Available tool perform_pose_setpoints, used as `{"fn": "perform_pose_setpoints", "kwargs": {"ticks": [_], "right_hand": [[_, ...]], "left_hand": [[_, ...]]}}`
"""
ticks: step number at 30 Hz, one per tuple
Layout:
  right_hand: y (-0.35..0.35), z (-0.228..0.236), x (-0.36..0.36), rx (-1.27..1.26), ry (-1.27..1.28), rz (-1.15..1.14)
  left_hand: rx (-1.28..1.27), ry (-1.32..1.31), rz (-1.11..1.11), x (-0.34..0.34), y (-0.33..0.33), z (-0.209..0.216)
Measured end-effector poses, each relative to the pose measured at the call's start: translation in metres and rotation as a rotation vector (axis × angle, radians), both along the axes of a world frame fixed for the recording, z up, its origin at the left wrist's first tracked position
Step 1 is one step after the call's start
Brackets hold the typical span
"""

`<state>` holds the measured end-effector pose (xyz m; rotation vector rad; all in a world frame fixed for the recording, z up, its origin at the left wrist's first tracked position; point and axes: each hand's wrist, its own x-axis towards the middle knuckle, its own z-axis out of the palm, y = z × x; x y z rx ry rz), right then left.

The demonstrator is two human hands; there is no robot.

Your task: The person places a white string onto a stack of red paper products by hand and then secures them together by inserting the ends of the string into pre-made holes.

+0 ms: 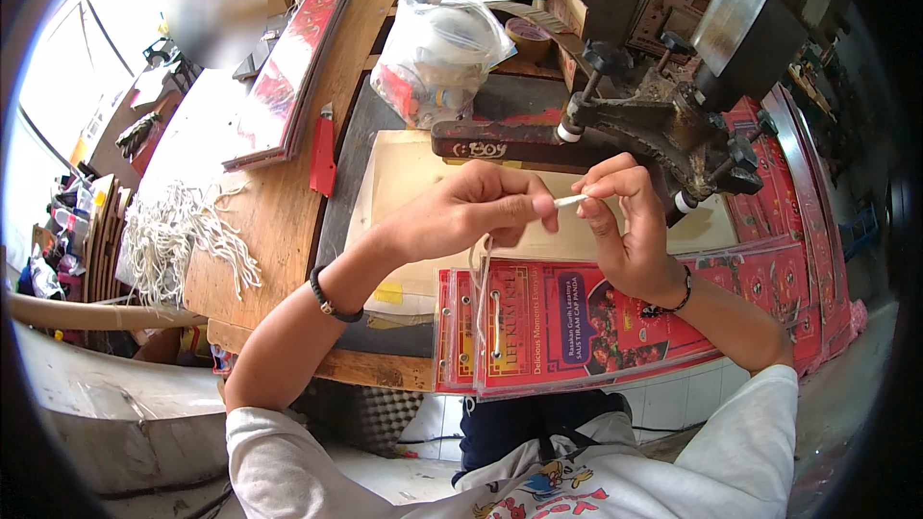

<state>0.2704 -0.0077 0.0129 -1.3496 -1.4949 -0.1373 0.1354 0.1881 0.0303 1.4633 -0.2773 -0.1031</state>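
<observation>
My left hand (490,204) pinches a white cord (569,201) between thumb and finger. The cord's short end points right, to the fingertips of my right hand (625,226), which close on its tip. Both hands are raised above a stack of red printed sheets (625,332) at the table's front edge. Metal eyelets line the left edge of the sheets. From beneath my left hand a length of cord hangs down to the eyelets, where a stretch of it lies along the top sheet. How it passes through the holes is partly hidden.
Loose white cords (187,245) lie heaped at the left, near a red cutter knife (323,154) and a stack of red boards (293,77). A black metal machine (663,125) stands at the far right. Behind my hands sits a clear plastic bag (433,58) beside a tape roll (528,38).
</observation>
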Motion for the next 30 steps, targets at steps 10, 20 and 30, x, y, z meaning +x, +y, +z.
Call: {"fn": "perform_pose_setpoints", "kwargs": {"ticks": [10,20,30], "right_hand": [[0.002,0.005,-0.001,-0.039,-0.029,-0.1],[0.001,0.01,0.0,-0.063,-0.107,-0.042],[0.002,0.008,0.0,-0.108,-0.106,-0.108]], "left_hand": [[0.131,-0.064,0.024,0.003,0.0,-0.004],[0.105,-0.026,0.116,0.005,-0.008,-0.004],[0.034,0.031,0.161,0.006,-0.003,-0.014]]}}
